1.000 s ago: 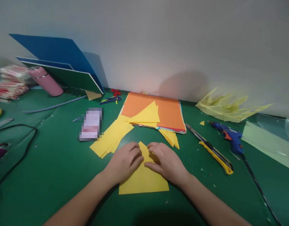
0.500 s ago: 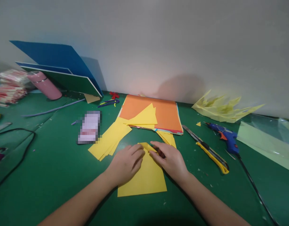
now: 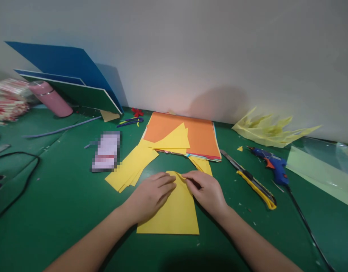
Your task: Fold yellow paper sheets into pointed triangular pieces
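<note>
A sheet of yellow paper (image 3: 176, 211) lies on the green table in front of me, its wide end toward me and a narrow folded strip at its far edge. My left hand (image 3: 151, 194) lies across the sheet's left side, palm down, fingertips touching it near the fold. My right hand (image 3: 208, 189) pinches the folded far right corner between thumb and fingers. Just beyond sit fanned yellow paper pieces (image 3: 131, 166) on the left, and more yellow strips (image 3: 202, 165) partly behind my right hand.
An orange-topped paper stack (image 3: 174, 126) bears a folded yellow piece (image 3: 174, 139). On the right lie a yellow utility knife (image 3: 255, 187), a blue glue gun (image 3: 272, 162) and a spiky yellow paper shape (image 3: 273, 130). On the left are a blurred phone (image 3: 107, 151) and a pink bottle (image 3: 51, 99).
The yellow sheet has turned slightly, its near edge now level. The fold at its far end looks flatter, and my right thumb and fingers have closed on its corner.
</note>
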A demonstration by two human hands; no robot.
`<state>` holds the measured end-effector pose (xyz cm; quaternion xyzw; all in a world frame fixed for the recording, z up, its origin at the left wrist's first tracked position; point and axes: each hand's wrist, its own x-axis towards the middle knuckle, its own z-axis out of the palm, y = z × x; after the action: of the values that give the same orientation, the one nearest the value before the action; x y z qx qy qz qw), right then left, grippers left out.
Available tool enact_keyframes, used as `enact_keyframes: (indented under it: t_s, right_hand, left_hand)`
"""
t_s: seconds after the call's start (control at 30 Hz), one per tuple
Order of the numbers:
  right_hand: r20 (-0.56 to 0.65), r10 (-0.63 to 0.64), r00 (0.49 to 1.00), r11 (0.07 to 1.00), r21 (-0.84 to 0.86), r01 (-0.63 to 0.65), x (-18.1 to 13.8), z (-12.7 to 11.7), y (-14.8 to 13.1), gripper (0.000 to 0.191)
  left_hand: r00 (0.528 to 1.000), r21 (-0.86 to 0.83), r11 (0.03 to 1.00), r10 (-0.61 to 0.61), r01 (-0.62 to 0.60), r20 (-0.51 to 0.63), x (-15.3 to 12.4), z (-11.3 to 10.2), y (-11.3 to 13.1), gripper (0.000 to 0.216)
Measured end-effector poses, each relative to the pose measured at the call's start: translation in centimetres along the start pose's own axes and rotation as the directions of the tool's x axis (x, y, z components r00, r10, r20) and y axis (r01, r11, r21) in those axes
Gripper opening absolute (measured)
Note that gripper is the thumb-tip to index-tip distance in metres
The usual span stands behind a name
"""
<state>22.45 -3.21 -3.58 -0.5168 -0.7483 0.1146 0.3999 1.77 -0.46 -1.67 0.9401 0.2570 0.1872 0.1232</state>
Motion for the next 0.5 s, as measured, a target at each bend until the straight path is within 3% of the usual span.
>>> enact_keyframes:
  t_s: [0.27,0.5]
  right_hand:
    - [0.127,-0.205,0.97,0.977,-0.032,0.211,0.36,-0.56,0.29,0.023]
    - [0.15,-0.212,0.966,0.976,-0.019,0.218,0.47,-0.79,0.44,0.021]
  left_hand:
    - [0.995,-0.014,0.996,-0.09,0.091,0.039,0.06,-0.05,0.48,0.024]
    - [0.982,-0.026,0.985,-0.17,0.173,0.082,-0.02,0.0,0.63,0.033]
